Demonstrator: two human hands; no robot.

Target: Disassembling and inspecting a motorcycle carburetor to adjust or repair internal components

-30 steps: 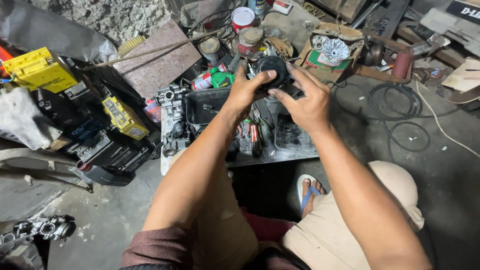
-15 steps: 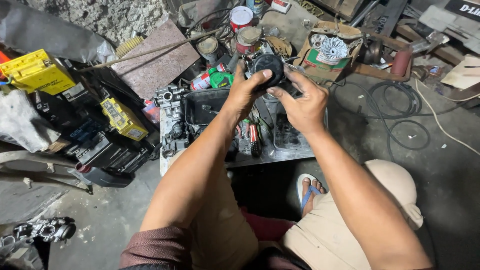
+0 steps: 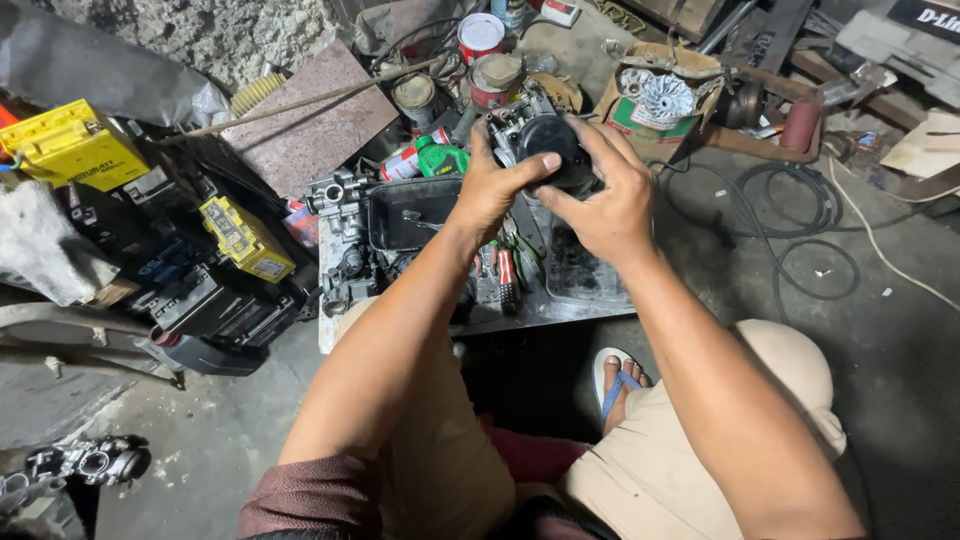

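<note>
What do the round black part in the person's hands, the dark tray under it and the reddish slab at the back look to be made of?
Round black part, held by the left hand and right hand: probably dull black plastic or rubber on a grey cast-metal body; partly hidden.
Dark tray: seemingly plastic or painted metal, with a faint sheen on its rim.
Reddish slab: looks like polished stone, speckled and flat.

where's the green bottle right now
In the head view the green bottle lies on its side left of the left hand, just above the black tray and below the rusty tins.
</note>
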